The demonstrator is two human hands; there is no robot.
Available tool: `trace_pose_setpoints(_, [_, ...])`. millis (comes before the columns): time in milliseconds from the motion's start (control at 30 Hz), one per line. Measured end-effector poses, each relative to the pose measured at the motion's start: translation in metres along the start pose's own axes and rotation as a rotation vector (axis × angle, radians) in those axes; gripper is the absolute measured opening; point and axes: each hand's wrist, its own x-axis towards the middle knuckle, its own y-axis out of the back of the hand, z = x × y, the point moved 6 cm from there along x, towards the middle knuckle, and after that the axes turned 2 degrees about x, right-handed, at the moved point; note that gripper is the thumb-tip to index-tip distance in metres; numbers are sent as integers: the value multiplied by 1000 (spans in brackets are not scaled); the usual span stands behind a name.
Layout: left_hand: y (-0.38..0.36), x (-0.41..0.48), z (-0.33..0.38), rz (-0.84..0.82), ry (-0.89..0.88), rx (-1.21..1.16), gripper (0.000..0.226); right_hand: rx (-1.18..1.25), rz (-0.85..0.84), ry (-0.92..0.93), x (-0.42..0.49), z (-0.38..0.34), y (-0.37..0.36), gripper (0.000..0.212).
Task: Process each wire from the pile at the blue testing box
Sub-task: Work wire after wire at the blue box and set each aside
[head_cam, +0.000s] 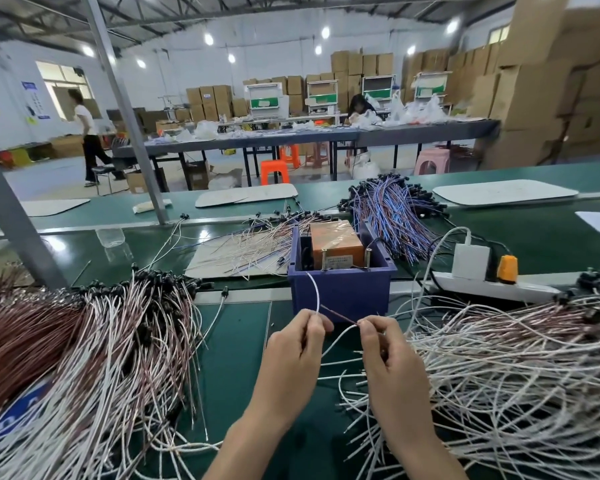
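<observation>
The blue testing box [340,289] stands mid-table with an orange unit [336,242] inside it. Just in front of it, my left hand [297,351] pinches a white wire [313,289] that curves up toward the box's front rim. My right hand [388,355] pinches a thin red-brown wire [338,317] that stretches across to my left fingertips. A big pile of white and brown wires [506,375] lies to the right, under my right wrist. A second pile with black ends [94,348] lies to the left.
A white power strip [492,289] with a white adapter and an orange plug sits right of the box. Blue-and-red wires [395,209] are heaped behind it, loose wires on cardboard [222,254] to its left. A grey post [125,109] rises from the belt's far edge.
</observation>
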Motion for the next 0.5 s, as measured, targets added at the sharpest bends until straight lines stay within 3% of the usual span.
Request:
trace_pose_setpoints(200, [8,18,3,135,-6,48,31,-235,-39,88,6,3,2,25])
trace_pose_setpoints(367, [0,30,3,141,-12,34,37,28,168,-128,19,10,9,29])
trace_pose_setpoints(500, [-16,27,-3,61,-73,150,34,76,289,-191,38,8,4,25])
